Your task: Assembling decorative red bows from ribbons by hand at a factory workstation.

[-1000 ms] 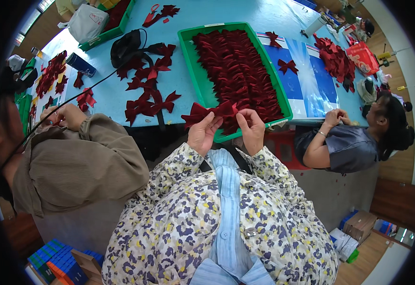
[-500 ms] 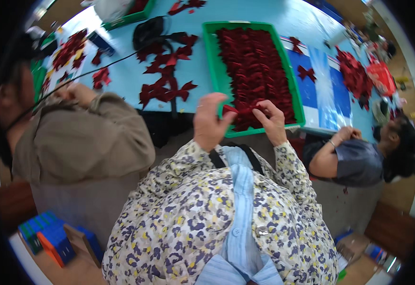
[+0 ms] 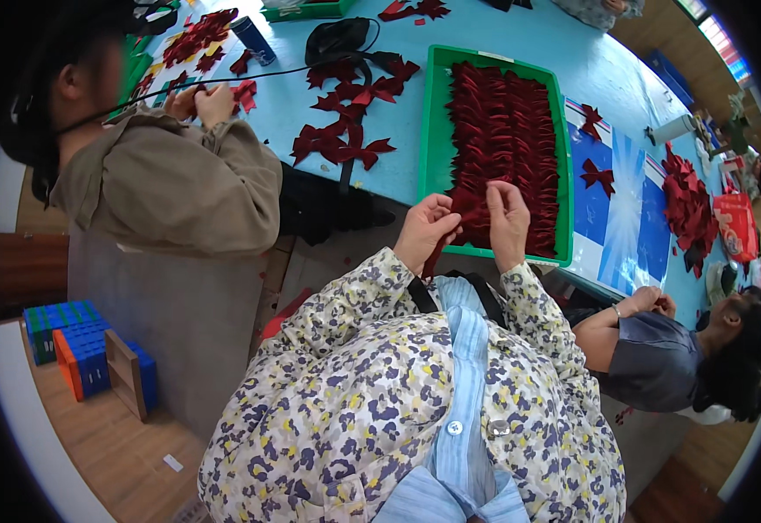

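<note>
My left hand (image 3: 428, 231) is closed, thumb against fingers, on a dark red ribbon (image 3: 434, 256) whose end hangs below the palm. My right hand (image 3: 509, 225) is beside it on the right, thumb and forefinger drawn together. Dark red behind its fingertips blends with the bows in the tray, so what it pinches cannot be made out. Both hands are over the near edge of a green tray (image 3: 434, 113). Packed rows of dark red bows (image 3: 507, 131) fill most of the tray, leaving a bare green strip along its left side.
Loose bows (image 3: 346, 131) lie left of the tray near a black bag (image 3: 337, 39). On the right, two bows rest on a blue-and-white sheet (image 3: 629, 218), with a bow heap (image 3: 690, 205) beyond. People sit on both sides, the left person's sleeve (image 3: 171, 187) close by.
The whole view has shifted, so the tray appears farther right. My left hand, spread and blurred earlier, has its fingers closed on the ribbon. The right fingertips have risen relative to the left hand.
</note>
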Action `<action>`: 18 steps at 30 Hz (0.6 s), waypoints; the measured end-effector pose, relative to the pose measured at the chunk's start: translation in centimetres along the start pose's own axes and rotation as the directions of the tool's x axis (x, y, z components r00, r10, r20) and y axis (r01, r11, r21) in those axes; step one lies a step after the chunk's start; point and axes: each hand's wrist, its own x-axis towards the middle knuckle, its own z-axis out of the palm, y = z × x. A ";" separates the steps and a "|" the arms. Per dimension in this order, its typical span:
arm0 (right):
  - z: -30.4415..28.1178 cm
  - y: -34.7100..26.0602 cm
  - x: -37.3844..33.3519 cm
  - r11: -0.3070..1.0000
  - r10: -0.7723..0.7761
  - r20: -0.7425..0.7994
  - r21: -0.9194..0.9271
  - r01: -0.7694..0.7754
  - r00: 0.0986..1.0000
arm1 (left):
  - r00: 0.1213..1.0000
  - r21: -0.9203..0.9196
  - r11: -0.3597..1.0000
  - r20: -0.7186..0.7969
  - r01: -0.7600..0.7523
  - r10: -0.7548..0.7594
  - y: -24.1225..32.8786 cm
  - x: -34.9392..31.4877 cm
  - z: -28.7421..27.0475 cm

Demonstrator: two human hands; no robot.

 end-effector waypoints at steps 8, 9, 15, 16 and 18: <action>-6.2 -15.6 -0.2 0.223 -0.869 0.356 0.902 -0.369 0.344 | 0.977 -0.257 0.966 -0.205 0.004 -0.058 -1.0 -1.1 -1.7; -7.8 -19.5 -1.8 0.318 -0.731 0.459 0.884 -0.343 0.505 | 0.968 -0.262 0.965 -0.247 -0.020 -0.047 -1.3 -1.7 -2.5; -6.1 -26.1 -5.9 -0.189 -0.820 0.239 0.745 -0.640 0.521 | 0.972 -0.271 0.962 -0.217 0.029 -0.091 -1.5 -2.1 -0.9; -6.3 -25.8 -7.0 -0.228 -0.762 0.257 0.753 -0.617 0.595 | 0.974 -0.278 0.959 -0.200 0.047 -0.105 -1.4 -1.9 -0.9; -6.3 -26.4 -8.6 -0.298 -0.613 0.281 0.783 -0.546 0.738 | 0.978 -0.269 0.962 -0.184 0.043 -0.095 -1.5 -2.2 -0.8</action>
